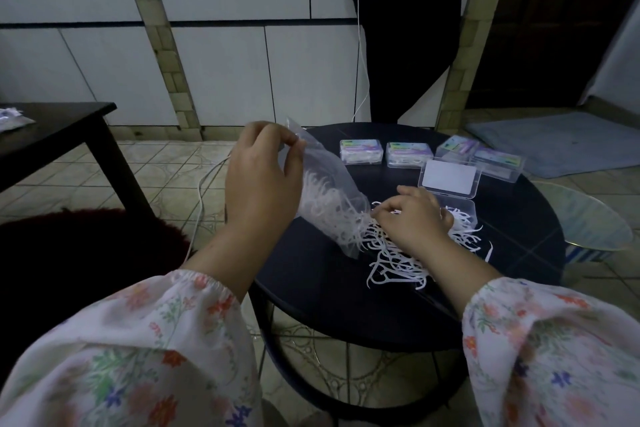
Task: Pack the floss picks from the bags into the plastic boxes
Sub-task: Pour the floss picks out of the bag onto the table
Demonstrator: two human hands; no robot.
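My left hand (pixel 261 180) pinches the top corner of a clear plastic bag (pixel 325 184) and holds it up, tilted, with its open mouth down on the round black table (pixel 311 291). White floss picks (pixel 388 253) spill from that mouth into a loose heap on the tabletop; more of them sit inside the lower part of the bag. My right hand (pixel 415 218) lies over the heap with its fingers curled down among the picks, thumb and forefinger pinched together near the bag's mouth; I cannot tell how many picks it grips.

Just beyond my right hand stands an open clear box (pixel 464 208), its lid (pixel 448 178) raised at the back and showing a white card. Some picks lie in and around it. Behind it, along the far edge of the table, four closed boxes (pixel 361 151) with purple labels sit in a row, the two on the right touching each other.

A white cable (pixel 201 198) hangs over the tiled floor to the left, near a dark square table (pixel 52 130). Flowered sleeves (pixel 156 340) cover both my forearms.
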